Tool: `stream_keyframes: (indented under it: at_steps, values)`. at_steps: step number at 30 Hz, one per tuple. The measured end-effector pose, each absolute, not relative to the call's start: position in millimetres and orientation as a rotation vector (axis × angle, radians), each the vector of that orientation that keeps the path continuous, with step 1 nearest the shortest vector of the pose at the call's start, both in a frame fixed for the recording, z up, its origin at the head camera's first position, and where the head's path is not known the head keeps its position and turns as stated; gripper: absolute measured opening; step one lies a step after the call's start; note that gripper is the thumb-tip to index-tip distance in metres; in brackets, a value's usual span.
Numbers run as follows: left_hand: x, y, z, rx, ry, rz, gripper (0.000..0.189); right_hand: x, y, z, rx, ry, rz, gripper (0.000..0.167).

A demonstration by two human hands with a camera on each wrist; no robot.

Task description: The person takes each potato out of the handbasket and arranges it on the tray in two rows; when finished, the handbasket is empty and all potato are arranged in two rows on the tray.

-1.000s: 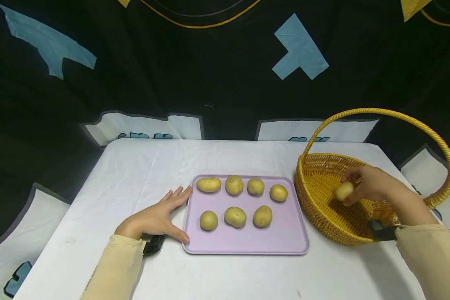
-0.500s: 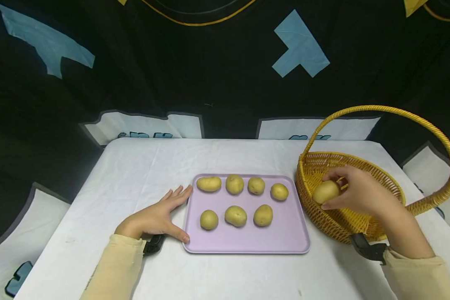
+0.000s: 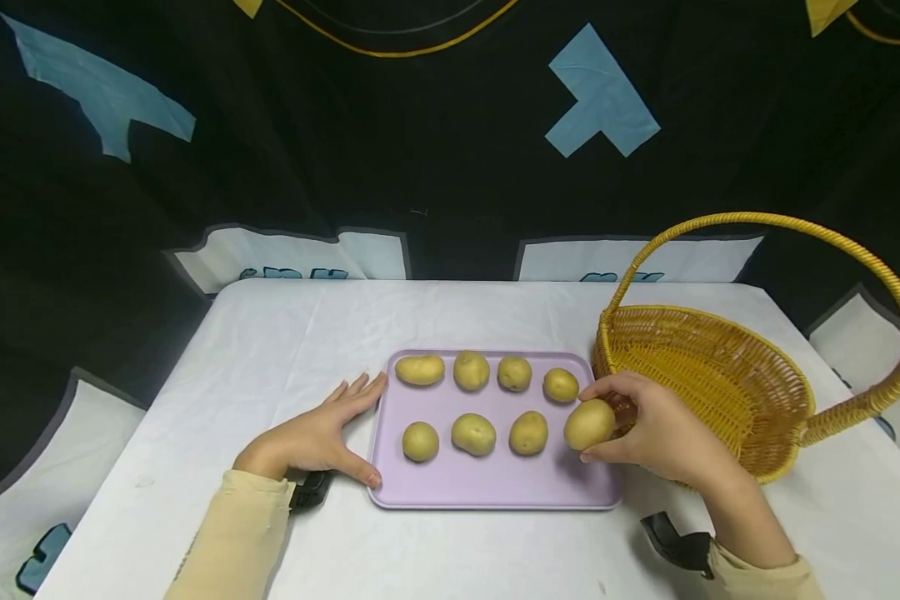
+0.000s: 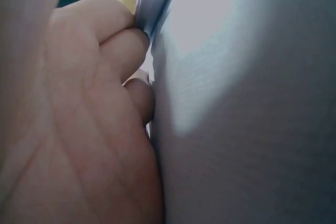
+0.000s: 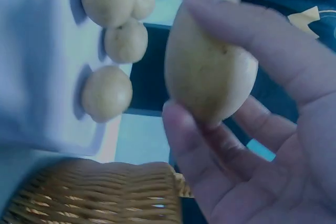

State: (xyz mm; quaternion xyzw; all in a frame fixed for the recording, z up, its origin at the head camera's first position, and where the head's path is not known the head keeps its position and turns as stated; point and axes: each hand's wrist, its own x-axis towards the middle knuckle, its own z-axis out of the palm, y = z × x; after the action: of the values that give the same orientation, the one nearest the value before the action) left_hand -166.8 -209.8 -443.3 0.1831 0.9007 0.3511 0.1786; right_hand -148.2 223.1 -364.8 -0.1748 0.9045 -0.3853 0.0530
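Observation:
My right hand [image 3: 656,429] pinches a potato [image 3: 589,425] between thumb and fingers over the right side of a lilac tray [image 3: 487,487]. In the right wrist view the same potato [image 5: 210,64] sits between thumb and fingertips, clear of the tray. Several potatoes lie on the tray in two rows; the front row ends with a potato [image 3: 528,433] just left of the held one. With fingers spread, my left hand [image 3: 318,437] touches the tray's left edge. The left wrist view shows its palm [image 4: 84,114] close against the white cloth, the fingertips mostly hidden.
A wicker basket [image 3: 708,375] with a tall arched handle [image 3: 765,218] stands right of the tray, close to its edge. Both rest on a white-clothed table [image 3: 285,333]. Behind hangs a black patterned cloth [image 3: 420,167].
My right hand has carried the potato out of the basket, leftward and toward me, to above the tray's right side. The left hand has stayed at the tray's left edge.

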Motion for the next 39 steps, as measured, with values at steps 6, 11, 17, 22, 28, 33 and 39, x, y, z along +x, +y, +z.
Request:
stream_keyframes:
  at_steps: [6, 11, 17, 22, 28, 33, 39]
  values:
    - [-167.8, -210.5, -442.9, 0.524, 2.544, 0.995, 0.137, -146.9, 216.2, -375.9, -0.581, 2.711, -1.166, 0.059]
    - [-167.7, -211.6, -441.8, 0.514, 2.535, 1.002, 0.137, -146.6, 212.7, -383.8, -0.61, 2.715, -1.111, 0.057]
    - [-170.0, -212.4, -442.5, 0.521, 2.546, 0.991, 0.138, -146.6, 208.2, -390.1, -0.546, 2.695, -1.085, 0.057]
    - [-172.2, -213.5, -443.4, 0.523, 2.549, 0.984, 0.138, -147.4, 205.5, -393.5, -0.504, 2.763, -0.987, 0.056]
    - [-174.4, -214.7, -442.5, 0.526, 2.547, 0.977, 0.138, -148.8, 204.8, -402.1, -0.478, 2.791, -0.947, 0.057]
    - [-176.1, -216.2, -440.7, 0.528, 2.55, 0.977, 0.138, -148.4, 203.5, -405.9, -0.476, 2.778, -0.969, 0.058]
    - [-178.0, -218.9, -440.7, 0.542, 2.542, 0.976, 0.137, -147.0, 201.1, -407.9, -0.455, 2.799, -0.972, 0.06]
